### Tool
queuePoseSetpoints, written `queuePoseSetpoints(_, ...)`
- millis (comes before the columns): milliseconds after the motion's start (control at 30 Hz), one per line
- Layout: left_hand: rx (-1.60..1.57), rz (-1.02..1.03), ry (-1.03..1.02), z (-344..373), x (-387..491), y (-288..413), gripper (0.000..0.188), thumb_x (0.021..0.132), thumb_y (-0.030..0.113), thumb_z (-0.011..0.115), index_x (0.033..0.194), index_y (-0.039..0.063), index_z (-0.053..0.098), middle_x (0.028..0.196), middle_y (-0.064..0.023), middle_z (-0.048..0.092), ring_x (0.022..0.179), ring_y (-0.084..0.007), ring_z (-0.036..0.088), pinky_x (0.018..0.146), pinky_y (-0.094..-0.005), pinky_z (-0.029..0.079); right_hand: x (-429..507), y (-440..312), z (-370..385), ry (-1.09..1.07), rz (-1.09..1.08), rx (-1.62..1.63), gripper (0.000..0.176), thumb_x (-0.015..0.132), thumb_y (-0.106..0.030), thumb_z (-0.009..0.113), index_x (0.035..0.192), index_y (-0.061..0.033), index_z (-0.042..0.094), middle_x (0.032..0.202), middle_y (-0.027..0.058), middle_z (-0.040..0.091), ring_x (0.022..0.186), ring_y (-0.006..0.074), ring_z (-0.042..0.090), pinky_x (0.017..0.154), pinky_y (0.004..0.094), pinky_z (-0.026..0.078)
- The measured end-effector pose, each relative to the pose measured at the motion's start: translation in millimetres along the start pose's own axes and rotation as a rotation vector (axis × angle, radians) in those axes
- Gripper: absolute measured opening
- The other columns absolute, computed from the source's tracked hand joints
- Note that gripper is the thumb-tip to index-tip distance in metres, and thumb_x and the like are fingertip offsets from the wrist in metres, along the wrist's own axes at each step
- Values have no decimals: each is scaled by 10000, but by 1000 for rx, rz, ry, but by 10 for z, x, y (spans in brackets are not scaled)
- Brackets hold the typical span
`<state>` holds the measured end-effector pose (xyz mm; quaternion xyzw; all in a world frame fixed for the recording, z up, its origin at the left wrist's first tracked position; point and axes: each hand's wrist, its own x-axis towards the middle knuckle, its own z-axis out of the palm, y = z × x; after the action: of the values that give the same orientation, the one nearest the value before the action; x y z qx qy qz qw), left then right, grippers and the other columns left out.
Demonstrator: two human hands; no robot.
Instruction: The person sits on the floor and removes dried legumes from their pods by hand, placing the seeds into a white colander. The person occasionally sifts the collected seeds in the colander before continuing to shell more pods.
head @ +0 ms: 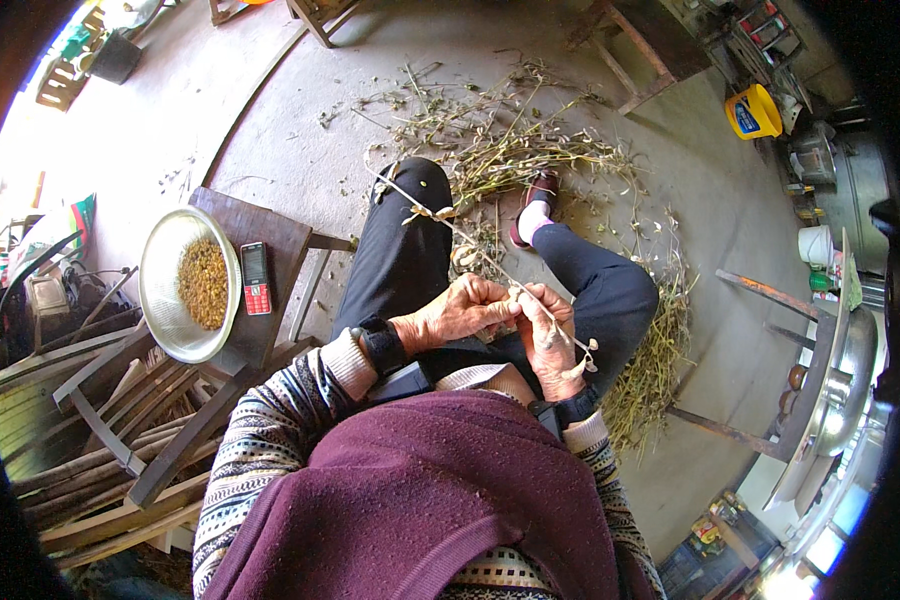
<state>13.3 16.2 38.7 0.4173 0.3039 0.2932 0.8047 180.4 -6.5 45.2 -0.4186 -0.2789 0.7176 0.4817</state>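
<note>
My right hand [546, 341] grips a long dried bean stalk [480, 253] that slants across my lap, its far end over my left knee. Several pale dry pods [427, 211] hang along it. My left hand [461, 309] meets the right one, thumb and fingers pinched on a pod at the stalk; the pod is mostly hidden by the fingers. Beyond and between my feet lies a loose heap of dried bean plants [525, 161] on the floor. More stalks [649, 360] are piled beside my right leg.
To my left, a metal colander [166, 315] of yellowish beans [208, 285] sits on a wooden stool [270, 225] beside a red keypad phone [255, 279]. Long wooden pieces [112, 465] lie below. At right stand a wooden frame [802, 442] and a yellow bucket [754, 112].
</note>
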Motion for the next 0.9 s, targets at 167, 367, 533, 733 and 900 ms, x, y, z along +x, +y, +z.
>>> queuePoseSetpoints(167,-78,-109,-57,-36,-29,15,340,946,348,556,811,51,653,622,65,502,562,-21,415,497,-195,337,7,4,2,10,17,-25,102,885,-107,609,841,-17,623,824,33,642,700,93,568,668,239,468)
queuePoseSetpoints(367,-30,-119,-46,-22,-26,8,381,953,390,528,826,51,647,632,61,500,558,-21,413,500,-187,341,-11,-27,-24,44,-5,-181,153,882,-145,629,815,-8,634,756,9,632,640,72,547,613,222,453)
queuePoseSetpoints(533,-28,-156,-86,-41,-43,19,397,976,403,471,941,54,658,685,83,513,577,-15,408,513,-175,329,-1,-6,-72,27,-55,-273,206,885,-199,643,807,-8,639,694,-7,609,610,57,522,593,211,427)
queuePoseSetpoints(733,-126,-251,-151,-85,-48,21,470,983,452,410,953,50,653,666,71,488,543,-30,378,495,-179,310,-17,-101,-51,-14,-2,-334,236,891,-214,643,796,1,623,688,12,606,611,65,522,616,213,430)
queuePoseSetpoints(900,-261,-310,-174,-73,-48,26,464,999,426,379,941,47,641,655,59,456,512,-34,334,461,-190,276,-28,-219,2,-47,31,-420,250,902,-225,630,824,10,601,688,33,604,616,76,536,618,223,447)
